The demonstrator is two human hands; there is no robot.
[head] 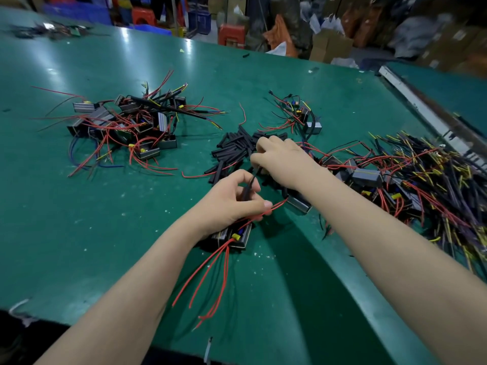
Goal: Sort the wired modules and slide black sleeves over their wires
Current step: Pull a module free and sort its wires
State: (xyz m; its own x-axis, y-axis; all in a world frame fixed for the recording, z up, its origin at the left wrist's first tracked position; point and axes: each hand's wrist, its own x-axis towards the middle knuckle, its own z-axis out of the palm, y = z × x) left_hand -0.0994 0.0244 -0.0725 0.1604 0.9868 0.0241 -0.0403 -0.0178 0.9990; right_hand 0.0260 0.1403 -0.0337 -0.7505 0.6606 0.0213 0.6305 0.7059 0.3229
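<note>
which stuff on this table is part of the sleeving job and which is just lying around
In use:
left hand gripping a black sleeve on thin wire
right hand over the loose black sleeve pile
red-wired grey box modules
unsorted module heap
sorted module pile

Lying about:
red plastic stools
cardboard boxes

Green surface (pixel 105 206), glossy, flecked with white scraps. Second green surface (pixel 448 85) at far right, metal rail (pixel 421 106) along its edge. Beyond: red stools (pixel 232 34), blue crates (pixel 76 10), cardboard boxes (pixel 329 46), orange bag (pixel 280 35), white wrapping; all blurred. White tape scrap (pixel 18 306) at near-left edge.
</note>
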